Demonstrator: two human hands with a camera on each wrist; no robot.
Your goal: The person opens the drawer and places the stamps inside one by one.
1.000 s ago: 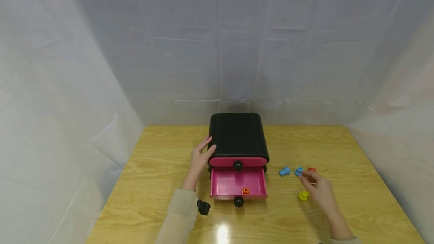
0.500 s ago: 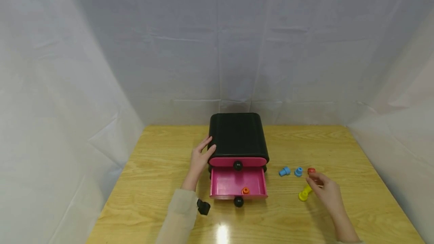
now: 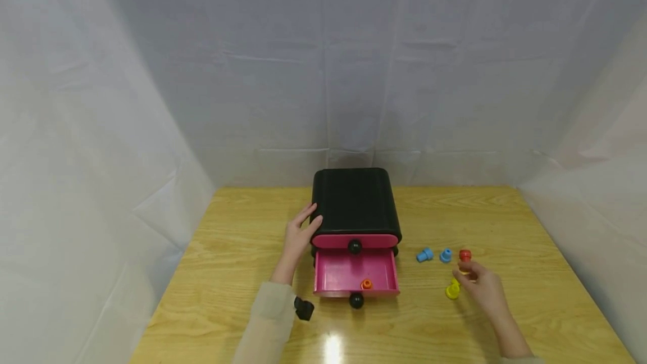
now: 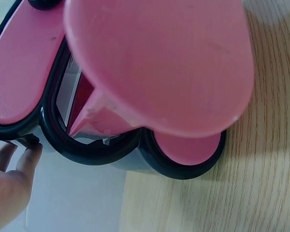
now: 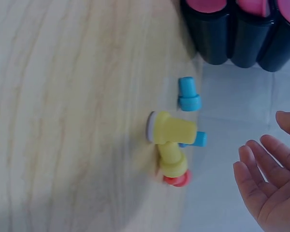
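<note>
Beside yellow pegs [image 3: 452,291], right hand [image 3: 480,285] relaxed, bare table [image 3: 531,296] rightward

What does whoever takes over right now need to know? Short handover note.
Left hand: open, resting on the left side of the black drawer box.
Right hand: open, holding nothing, fingers beside the yellow pegs.
Box: top drawer closed, bottom drawer pulled out.
Done: one orange peg lies in the bottom drawer.
Left, as it looks: two blue pegs, a red peg and the two yellow ones are out on the table, right of the box; the bottom drawer is not yet closed.
</note>
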